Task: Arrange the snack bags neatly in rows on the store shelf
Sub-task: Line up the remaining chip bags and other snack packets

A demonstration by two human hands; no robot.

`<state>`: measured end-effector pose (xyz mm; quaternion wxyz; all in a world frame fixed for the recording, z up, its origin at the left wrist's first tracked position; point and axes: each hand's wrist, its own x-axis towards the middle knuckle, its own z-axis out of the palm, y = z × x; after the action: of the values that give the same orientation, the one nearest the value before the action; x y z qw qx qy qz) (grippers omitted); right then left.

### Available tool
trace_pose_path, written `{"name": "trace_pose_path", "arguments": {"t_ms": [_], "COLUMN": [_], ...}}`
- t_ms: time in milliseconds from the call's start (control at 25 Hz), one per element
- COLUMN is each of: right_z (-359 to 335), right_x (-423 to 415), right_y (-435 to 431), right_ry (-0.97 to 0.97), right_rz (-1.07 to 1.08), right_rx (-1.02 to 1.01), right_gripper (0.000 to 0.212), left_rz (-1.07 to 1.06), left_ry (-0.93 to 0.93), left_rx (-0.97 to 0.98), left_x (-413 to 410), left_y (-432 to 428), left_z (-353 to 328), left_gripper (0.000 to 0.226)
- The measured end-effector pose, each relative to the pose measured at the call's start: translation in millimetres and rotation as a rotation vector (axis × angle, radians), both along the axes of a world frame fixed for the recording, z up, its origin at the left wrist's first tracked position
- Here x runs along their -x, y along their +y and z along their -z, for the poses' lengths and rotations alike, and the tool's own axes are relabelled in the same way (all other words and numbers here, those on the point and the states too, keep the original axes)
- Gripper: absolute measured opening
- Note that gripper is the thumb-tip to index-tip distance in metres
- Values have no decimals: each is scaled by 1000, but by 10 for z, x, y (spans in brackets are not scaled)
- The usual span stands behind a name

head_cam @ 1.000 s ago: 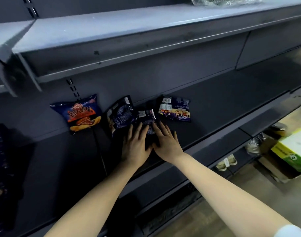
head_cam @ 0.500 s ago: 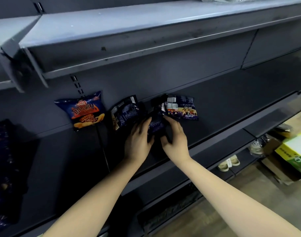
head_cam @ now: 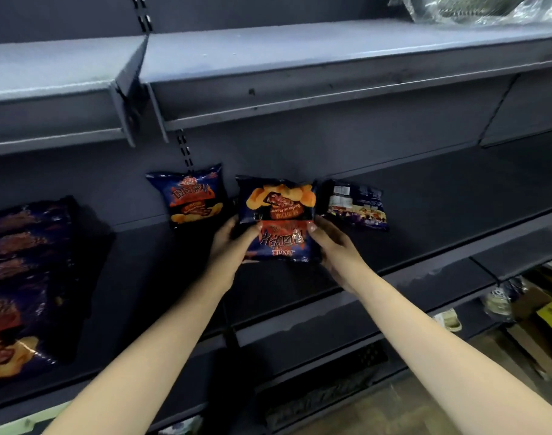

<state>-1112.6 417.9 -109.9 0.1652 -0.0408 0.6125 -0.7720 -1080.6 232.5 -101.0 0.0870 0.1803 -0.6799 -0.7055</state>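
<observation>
A dark blue and orange snack bag [head_cam: 279, 219] is held upside down, front side facing me, over the dark shelf [head_cam: 425, 215]. My left hand [head_cam: 229, 243] grips its left edge and my right hand [head_cam: 334, 246] grips its right edge. To its left, an identical bag [head_cam: 191, 196] stands upright against the back panel. To its right, a third bag [head_cam: 354, 204] lies with its back label showing.
Larger dark snack bags [head_cam: 20, 277] fill the shelf at the far left. An upper grey shelf [head_cam: 300, 58] overhangs, with clear plastic wrap [head_cam: 475, 7] on top. Boxes [head_cam: 550, 312] and a slipper [head_cam: 447, 318] sit on the floor at lower right.
The bag between my hands was back-side out and low on the shelf; now it is lifted and turned so its orange front faces me, upside down. The camera has shifted right.
</observation>
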Motion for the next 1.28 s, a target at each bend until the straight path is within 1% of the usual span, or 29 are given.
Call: {"name": "trace_pose_path", "arguments": {"t_ms": [80,120,160,240,320,400,440,480,520,600,640,680,760,840,880,920,960,1000,1040,1080,1160,1200,1240,1280], "right_z": [44,57,66,87,20,-97,-169,-235,-294,-358,-372,-352,-251,-162,-144,-129,-109,-76,-26,20,38,37,52,81], "right_x": [-54,-73,-96,-71,-31,10,27,33,22,-32,-71,-101,-132,-101,-81,-65,-55,-59,-84,-124,-232,-266,-279,-282], "right_y": [-187,-260,-334,-438,-528,-617,-660,-724,-793,-959,-1053,-1151,-1298,-1407,-1453,-1496,-1546,-1608,-1681,-1748,-1858,-1876,-1881,-1882], "right_ry": [4,6,13,89,231,361,407,444,480,589,660,727,822,865,858,833,777,693,570,394,-41,-225,-374,-424], "right_rz": [-50,-56,-60,-75,-152,-308,-399,-487,-575,-693,-697,-653,-446,-219,-136,-88,-86,-131,-213,-297,-369,-376,-387,-408], "right_rx": [90,103,88,-1,-166,-387,-510,-626,-702,-759,-767,-765,-716,-614,-566,-531,-536,-564,-564,-487,-187,-13,139,215], "right_gripper": [35,26,21,23,27,41,53,61,64,64,62,56,44,35,28,22,19,20,23,27,30,25,20,28], "left_rz": [8,17,29,63,17,-16,10,75,179,396,431,386,173,-69,-179,-282,-371,-442,-485,-508,-574,-619,-657,-682], "left_ry": [-13,-18,-34,-20,95,215,227,191,96,-158,-229,-242,-197,-161,-130,-77,-14,54,112,158,183,181,186,202], "left_rx": [-48,-52,-38,67,176,266,295,319,364,497,526,512,431,352,279,191,85,-21,-122,-218,-404,-510,-607,-691], "left_x": [-133,-185,-242,-368,-463,-512,-536,-558,-582,-642,-673,-706,-773,-827,-863,-898,-927,-948,-972,-989,-1007,-998,-990,-971], "left_y": [-123,-178,-244,-392,-551,-747,-834,-926,-995,-1056,-1078,-1100,-1168,-1286,-1334,-1375,-1392,-1413,-1424,-1412,-1384,-1382,-1376,-1370], "left_z": [32,33,39,36,-74,-286,-416,-523,-605,-627,-556,-470,-320,-218,-179,-133,-104,-63,-22,14,72,109,150,199], "left_gripper": [29,24,28,43,54,58,57,54,50,40,35,29,17,14,14,14,14,15,17,19,29,36,42,46]}}
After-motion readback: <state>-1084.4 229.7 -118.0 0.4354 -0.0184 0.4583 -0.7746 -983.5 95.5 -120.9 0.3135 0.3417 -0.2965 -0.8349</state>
